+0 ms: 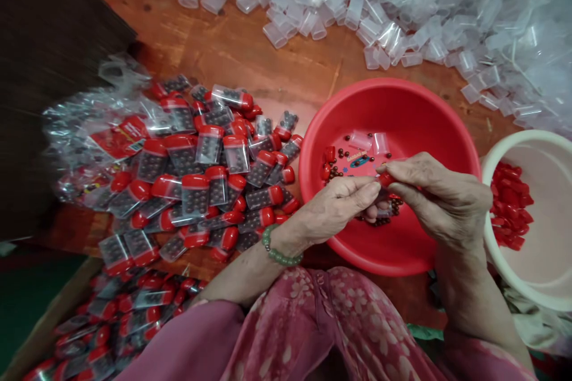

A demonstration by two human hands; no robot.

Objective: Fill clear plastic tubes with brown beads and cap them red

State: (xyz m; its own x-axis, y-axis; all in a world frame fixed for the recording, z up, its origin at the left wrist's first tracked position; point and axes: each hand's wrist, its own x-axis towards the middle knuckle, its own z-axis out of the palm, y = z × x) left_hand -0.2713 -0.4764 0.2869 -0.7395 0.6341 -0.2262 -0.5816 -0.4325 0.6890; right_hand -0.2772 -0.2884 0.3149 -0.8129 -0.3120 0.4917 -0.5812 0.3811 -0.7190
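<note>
Empty clear plastic tubes point(339, 12) heaped on far side of reddish wooden tabletop point(232, 53).

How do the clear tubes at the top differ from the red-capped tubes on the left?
The loose clear plastic tubes are empty, while the red-capped tubes are filled with dark beads. The clear tubes have no caps; the others have red caps. The clear tubes lie farther off, the capped ones right beside the red basin. Both have transparent bodies, and both lie in loose heaps.
</note>
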